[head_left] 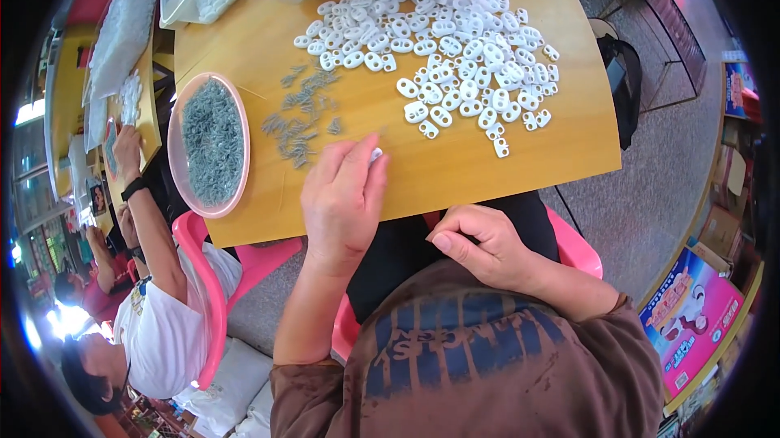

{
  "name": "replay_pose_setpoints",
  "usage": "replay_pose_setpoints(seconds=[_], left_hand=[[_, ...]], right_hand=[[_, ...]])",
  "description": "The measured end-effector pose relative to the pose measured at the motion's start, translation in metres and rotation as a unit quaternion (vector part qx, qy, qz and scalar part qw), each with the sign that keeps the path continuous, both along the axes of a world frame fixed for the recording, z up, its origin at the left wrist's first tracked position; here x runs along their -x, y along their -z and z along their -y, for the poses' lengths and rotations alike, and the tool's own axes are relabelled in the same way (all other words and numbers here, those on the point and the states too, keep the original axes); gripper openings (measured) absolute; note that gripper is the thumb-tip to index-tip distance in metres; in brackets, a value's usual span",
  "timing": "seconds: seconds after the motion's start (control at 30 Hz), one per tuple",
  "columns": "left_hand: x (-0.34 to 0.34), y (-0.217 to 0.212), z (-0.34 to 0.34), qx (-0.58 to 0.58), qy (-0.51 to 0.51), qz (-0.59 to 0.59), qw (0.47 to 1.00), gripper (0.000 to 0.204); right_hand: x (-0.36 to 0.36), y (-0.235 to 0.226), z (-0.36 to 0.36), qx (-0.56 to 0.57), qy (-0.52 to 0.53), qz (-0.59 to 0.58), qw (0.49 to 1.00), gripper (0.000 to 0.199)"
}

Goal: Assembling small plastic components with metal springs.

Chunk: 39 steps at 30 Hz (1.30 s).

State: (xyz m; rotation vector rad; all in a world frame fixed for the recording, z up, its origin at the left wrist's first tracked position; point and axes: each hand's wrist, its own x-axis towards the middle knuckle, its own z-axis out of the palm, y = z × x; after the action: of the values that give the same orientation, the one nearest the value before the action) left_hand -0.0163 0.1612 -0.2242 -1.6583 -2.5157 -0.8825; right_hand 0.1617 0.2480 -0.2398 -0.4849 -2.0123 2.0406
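My left hand (345,194) is over the near edge of the wooden table (341,113), its fingers closed on a small white plastic piece (375,154) that shows at the fingertips. Held low by my lap, my right hand (485,248) has its fingers curled in; whatever may be inside is hidden. Many white oval plastic pieces with two holes (467,88) lie heaped across the middle and right of the tabletop. Left of them are scattered small grey screw-like pieces (302,105). A pink-rimmed bowl (245,141) full of the same grey pieces stands at the table's left.
Clear plastic bags and a tub (175,3) sit along the far edge. On the left, another person in a white shirt (166,332) works at a neighbouring table. Pink chairs (213,300) stand close by. Boxes and a bright poster (691,316) line the right side.
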Motion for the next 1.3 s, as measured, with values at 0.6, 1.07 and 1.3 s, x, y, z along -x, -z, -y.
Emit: replay_pose_setpoints(seconds=[0.6,1.07,1.3], left_hand=[[-0.011,-0.013,-0.040,-0.019,0.096,-0.005,0.995,0.022],[-0.010,-0.028,-0.048,0.139,0.100,0.016,0.985,0.013],[-0.027,-0.029,0.005,0.047,-0.006,0.195,0.980,0.012]], right_hand=[[-0.002,0.001,-0.004,-0.013,0.002,-0.027,1.000,0.017],[-0.005,-0.001,-0.003,-0.033,-0.006,-0.002,0.999,0.014],[0.002,-0.032,-0.014,-0.065,0.039,-0.022,0.997,0.011]])
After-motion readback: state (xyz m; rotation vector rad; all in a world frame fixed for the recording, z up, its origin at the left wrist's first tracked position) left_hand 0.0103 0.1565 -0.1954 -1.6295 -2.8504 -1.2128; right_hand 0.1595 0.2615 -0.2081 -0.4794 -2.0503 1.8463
